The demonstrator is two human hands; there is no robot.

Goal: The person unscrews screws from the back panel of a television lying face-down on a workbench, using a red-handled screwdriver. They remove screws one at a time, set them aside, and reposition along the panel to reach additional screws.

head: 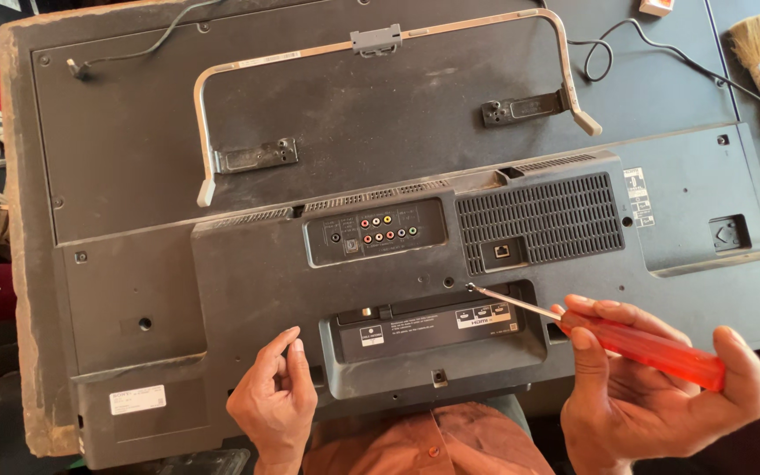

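A dark flat TV back panel (248,290) is laid face-down across the bench. White rectangular labels are seen at the lower-left corner (137,399), under the port bay (485,318) and right of the vent grille (636,195). A red-handled screwdriver (639,345) is gripped in the closed right hand (653,387), tip set at a screw hole above the port bay. The left hand (273,400) is loosely curled, fingertips touching the panel's lower edge.

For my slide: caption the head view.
Right hand aims red screwdriver at television back panel; left hand waits beside.
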